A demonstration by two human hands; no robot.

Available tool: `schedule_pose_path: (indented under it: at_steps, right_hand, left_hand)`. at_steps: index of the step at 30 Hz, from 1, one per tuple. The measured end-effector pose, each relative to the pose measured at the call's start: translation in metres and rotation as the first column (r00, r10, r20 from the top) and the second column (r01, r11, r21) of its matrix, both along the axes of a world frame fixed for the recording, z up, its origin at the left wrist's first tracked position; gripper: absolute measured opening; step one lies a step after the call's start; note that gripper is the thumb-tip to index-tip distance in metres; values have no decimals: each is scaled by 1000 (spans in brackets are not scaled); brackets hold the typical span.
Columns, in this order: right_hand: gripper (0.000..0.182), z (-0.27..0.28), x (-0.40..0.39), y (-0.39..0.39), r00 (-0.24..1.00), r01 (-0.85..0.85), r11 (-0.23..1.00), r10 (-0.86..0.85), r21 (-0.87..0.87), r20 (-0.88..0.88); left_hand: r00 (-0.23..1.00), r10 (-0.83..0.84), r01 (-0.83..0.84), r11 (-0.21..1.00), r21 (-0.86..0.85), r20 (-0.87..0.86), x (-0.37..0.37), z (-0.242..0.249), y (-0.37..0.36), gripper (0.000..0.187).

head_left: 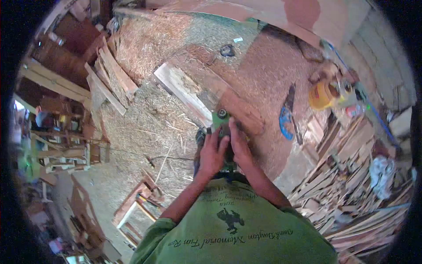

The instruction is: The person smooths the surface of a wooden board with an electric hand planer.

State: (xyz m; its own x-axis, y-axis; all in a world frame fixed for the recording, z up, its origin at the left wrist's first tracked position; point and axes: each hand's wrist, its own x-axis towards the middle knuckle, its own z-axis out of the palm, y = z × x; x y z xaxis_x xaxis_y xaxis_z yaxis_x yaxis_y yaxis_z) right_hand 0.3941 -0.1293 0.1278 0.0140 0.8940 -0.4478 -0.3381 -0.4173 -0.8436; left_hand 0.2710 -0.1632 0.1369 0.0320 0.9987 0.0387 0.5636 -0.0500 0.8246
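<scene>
A green electric planer (216, 119) with a round dark knob sits at the near end of a pale wooden board (182, 91), close in front of my body. My left hand (212, 153) is closed on the planer's left and top, its fingers pointing forward. Against the right side of the tool, my right hand (240, 146) grips with its fingers stretched along the body. Both hands and the tool hide much of the planer's rear and the board's near end.
Shavings cover the floor. A handsaw (286, 115) with a blue handle lies to the right, near a yellow container (320, 96). Scrap wood (347, 185) is heaped at the right. Loose boards (115, 75) lie at the left, and a wooden frame (140, 207) at the lower left.
</scene>
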Motion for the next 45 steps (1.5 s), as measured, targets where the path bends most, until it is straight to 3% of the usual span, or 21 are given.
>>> schedule_pose_path:
  at_steps: [4,6,8,9,11,12,13,14,18,20,22,27,31,32,33,34,35,36,38,41,45]
  right_hand:
    - [52,7,-9,-25,821,52,991,-113,-124,-560]
    - [47,2,-11,-33,847,42,999,-37,-3,-530]
    - [40,23,-5,-37,970,25,964,41,264,-241]
    - [37,35,-2,-45,996,-6,929,39,370,-82]
    - [34,62,8,-66,971,-102,841,-32,531,239]
    - [33,80,18,-77,928,-154,794,-88,588,361]
    - [33,106,33,-91,906,-180,744,-129,643,403]
    - [33,133,45,-108,888,-214,689,-160,693,432]
    - [32,238,79,-172,972,-216,310,-17,926,233]
    - [32,270,79,-190,982,-174,179,98,968,159]
    - [31,287,69,-197,983,-142,127,132,982,125]
    - [30,300,45,-210,990,-97,104,116,990,85]
    - [30,277,26,-225,988,-65,138,149,988,44]
    - [29,262,15,-229,998,3,206,57,979,-15]
    - [29,244,-2,-227,974,166,324,-205,932,-102]
    - [26,222,-23,-203,773,344,468,-634,814,38]
    - [24,200,-44,-179,525,568,571,-806,592,274]
    - [23,187,-54,-147,624,492,740,-667,459,407]
    - [24,133,-58,-116,649,306,900,-436,311,623]
    - [30,41,-72,-95,559,209,905,-422,371,713]
    - [20,64,-83,-77,657,249,907,-416,340,628]
  left_hand:
    - [987,106,-107,994,0,-116,24,1,-31,68]
    - [995,81,-82,997,-8,-63,13,-3,-32,68]
    - [997,63,-59,995,75,-48,-2,-14,-21,66]
    - [997,45,-46,999,-19,-65,-8,-2,-20,66]
    - [995,-5,-16,977,-212,-100,-21,27,-8,64]
    - [997,-69,68,997,-18,-29,-35,19,0,63]
    - [996,-37,27,991,-131,-80,-48,20,9,62]
    - [997,-31,25,996,-80,-73,-64,13,20,61]
    - [996,-76,81,992,-99,48,-121,-22,71,61]
    - [987,-74,106,969,-222,145,-121,-1,80,62]
    - [985,-126,161,924,-348,121,-125,20,90,60]
    - [947,-254,294,933,-210,197,-154,-19,130,44]
    - [941,-277,329,879,-346,193,-168,-20,149,53]
    - [945,-277,326,860,-393,175,-165,-12,154,58]
    - [947,-271,320,856,-406,173,-163,-1,152,59]
    - [949,-269,315,849,-423,167,-159,13,147,59]
    - [948,-276,319,851,-417,162,-159,12,149,59]
    - [946,-283,323,852,-411,157,-159,12,151,60]
    - [940,-308,340,868,-363,144,-167,-9,159,59]
    - [936,-292,349,842,-411,197,-165,1,152,57]
    - [927,-299,357,888,-291,224,-168,-19,153,51]
